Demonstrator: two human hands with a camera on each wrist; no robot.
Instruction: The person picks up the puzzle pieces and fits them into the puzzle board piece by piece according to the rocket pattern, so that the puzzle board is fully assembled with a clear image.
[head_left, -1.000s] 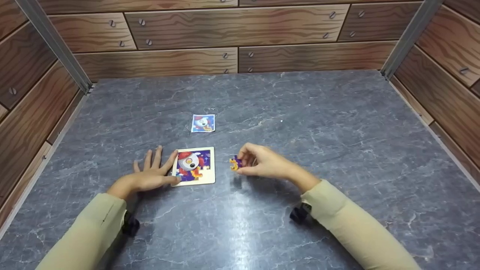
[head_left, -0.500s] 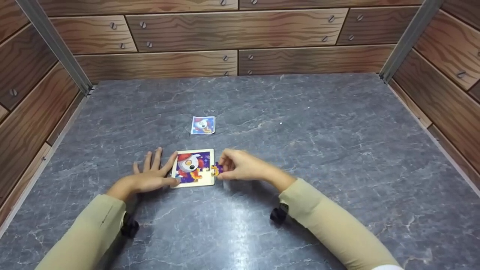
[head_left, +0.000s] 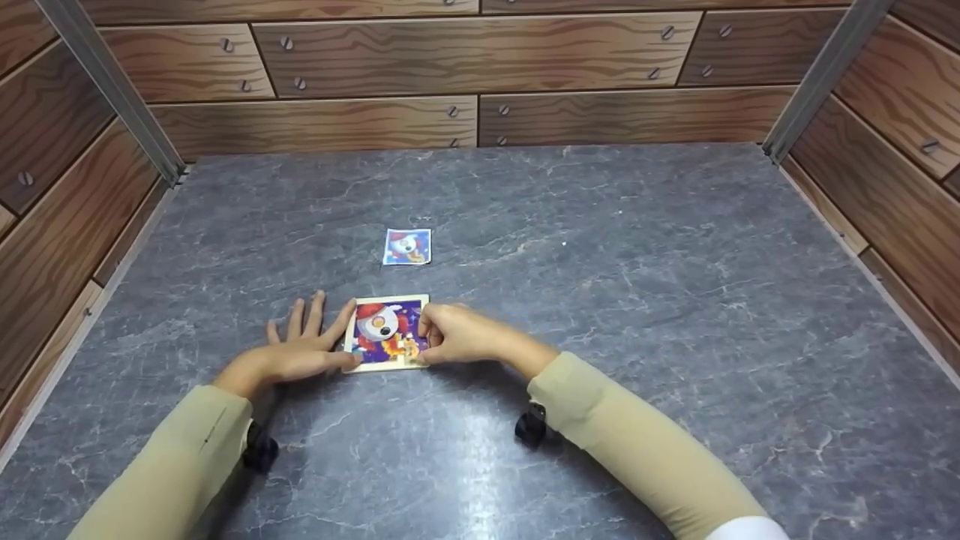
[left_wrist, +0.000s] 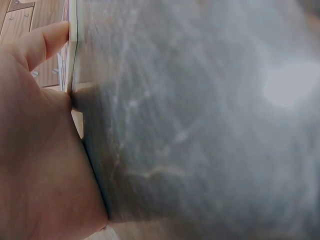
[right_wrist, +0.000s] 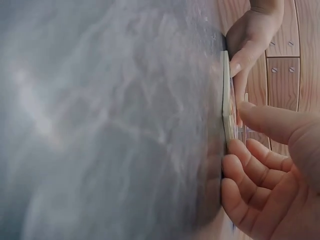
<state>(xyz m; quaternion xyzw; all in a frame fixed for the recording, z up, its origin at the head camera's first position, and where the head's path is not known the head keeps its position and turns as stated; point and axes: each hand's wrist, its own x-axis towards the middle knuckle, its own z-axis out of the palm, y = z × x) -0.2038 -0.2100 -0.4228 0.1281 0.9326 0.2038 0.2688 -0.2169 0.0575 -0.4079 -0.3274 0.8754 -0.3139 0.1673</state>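
Note:
A small jigsaw puzzle in a cream tray [head_left: 386, 367] lies on the table, showing a white and red rocket on a purple ground. My left hand [head_left: 289, 360] is spread flat at its left side, with index finger and thumb on the left rim. At the right rim my right hand [head_left: 465, 334] pinches a puzzle piece [head_left: 410, 349] with orange flame on it, over the lower right of the picture. The fingertips hide part of that piece. In the right wrist view the tray [right_wrist: 226, 90] appears edge-on beside the curled fingers.
A small picture card [head_left: 407, 247] with the same rocket lies behind the puzzle. The grey marbled table [head_left: 637, 262] is bordered by wood-patterned walls [head_left: 472, 56] at the back and both sides.
My right hand has moved left with the puzzle piece, from beside the tray to over its lower right part. The left hand has stayed on the tray's left rim.

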